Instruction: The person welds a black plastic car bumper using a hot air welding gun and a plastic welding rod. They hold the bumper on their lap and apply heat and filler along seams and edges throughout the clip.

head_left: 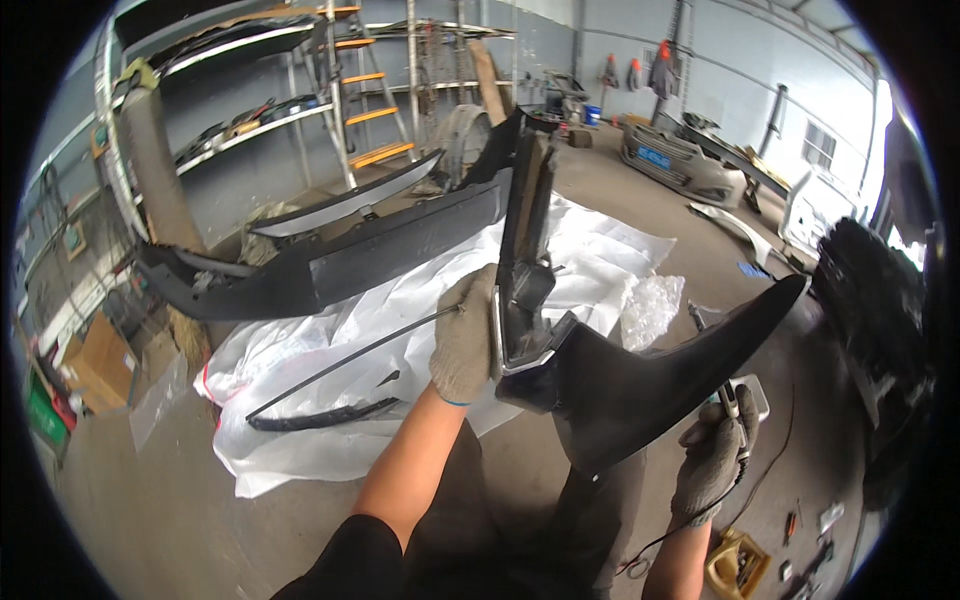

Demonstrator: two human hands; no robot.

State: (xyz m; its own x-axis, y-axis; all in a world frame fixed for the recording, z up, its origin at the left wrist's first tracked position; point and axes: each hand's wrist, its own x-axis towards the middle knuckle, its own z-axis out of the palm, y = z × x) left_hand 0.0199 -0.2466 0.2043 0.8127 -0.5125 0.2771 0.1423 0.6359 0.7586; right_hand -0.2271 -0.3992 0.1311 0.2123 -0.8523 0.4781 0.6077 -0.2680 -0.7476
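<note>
A large black plastic car bumper (655, 385) stands in front of me, its curved end wing pointing right. My left hand (465, 340), in a grey knit glove, is closed on the bumper's edge. A thin black strip (350, 355) runs from that glove down to the left; whether the fingers hold its end I cannot tell. It meets a thicker black strip (325, 415) lying on the white sheet (270, 465). My right hand (712, 455), also gloved, is closed round a slim, pen-like corded tool (730, 400), whose light tip (697, 318) points up beside the wing.
Another long dark bumper section (400, 250) extends left over the sheet. A yellow container (738, 565), a screwdriver (790, 528) and the tool's cord (790, 430) lie at lower right. Dark parts (870, 330) stand at right; shelving (255, 130) and a ladder (375, 115) stand behind.
</note>
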